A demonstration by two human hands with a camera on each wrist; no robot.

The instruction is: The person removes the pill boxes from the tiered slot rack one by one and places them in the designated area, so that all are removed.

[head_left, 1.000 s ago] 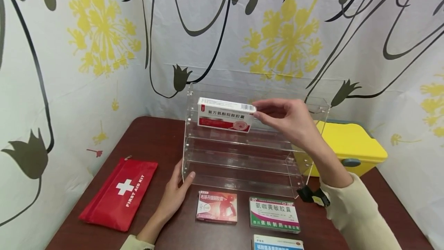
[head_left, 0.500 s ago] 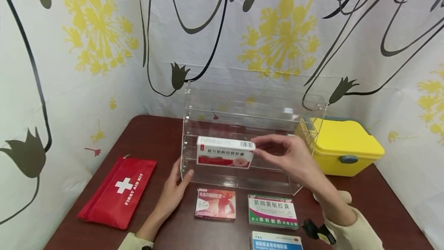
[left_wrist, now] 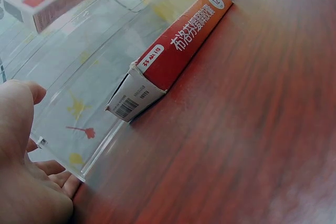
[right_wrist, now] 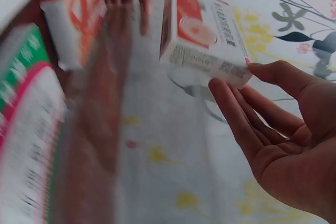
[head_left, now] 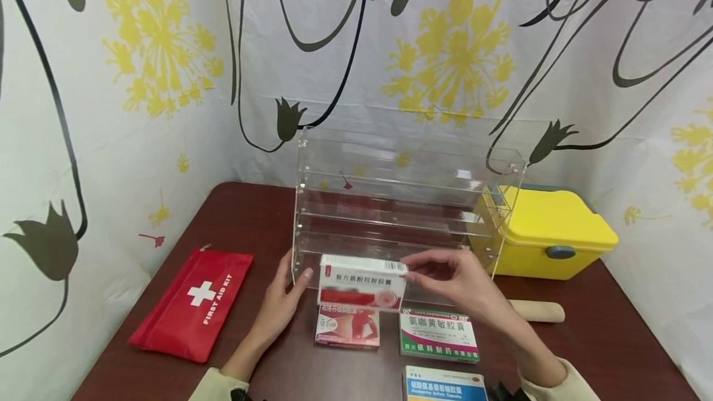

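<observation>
White-red box (head_left: pixel 362 281) pinched at its right end by right hand (head_left: pixel 453 280), body sticking out left of fingertips, low before acrylic rack (head_left: pixel 409 200). Left hand (head_left: pixel 281 308) relaxed, steadying rack's left corner.

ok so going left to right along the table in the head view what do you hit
red first aid pouch → left hand → white and red box held by the right hand → wooden stick → yellow box

pouch (head_left: pixel 191 305) left of shelf (head_left: pixel 406 203) | bin (head_left: pixel 548 234) right | three boxes (head_left: pixel 440 334) before shelf
</observation>
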